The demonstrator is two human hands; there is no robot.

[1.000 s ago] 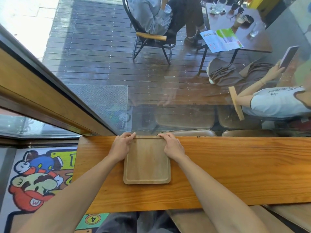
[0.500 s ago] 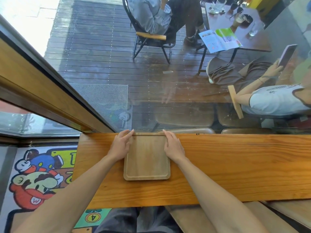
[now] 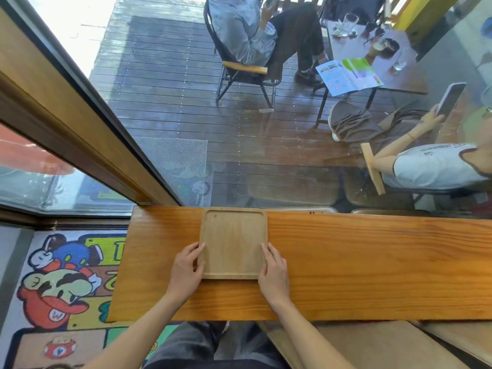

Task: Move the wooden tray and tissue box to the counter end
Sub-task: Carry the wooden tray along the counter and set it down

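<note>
The square wooden tray point(image 3: 233, 242) lies flat on the long wooden counter point(image 3: 359, 265), its far edge against the window glass, a short way in from the counter's left end. My left hand point(image 3: 186, 271) presses on the tray's left side by the near corner. My right hand point(image 3: 274, 274) presses on the right side by the other near corner. Both sets of fingers touch the rim. No tissue box is in view.
The counter's left end point(image 3: 125, 262) drops off above a cartoon floor mat point(image 3: 61, 283). Behind the glass are a deck, two seated people and a small table point(image 3: 372, 59). Padded stools point(image 3: 386, 344) stand below the counter on the right.
Both my hands have slid from the tray's far corners back along its sides to the near corners. The tray has stayed at the window edge.
</note>
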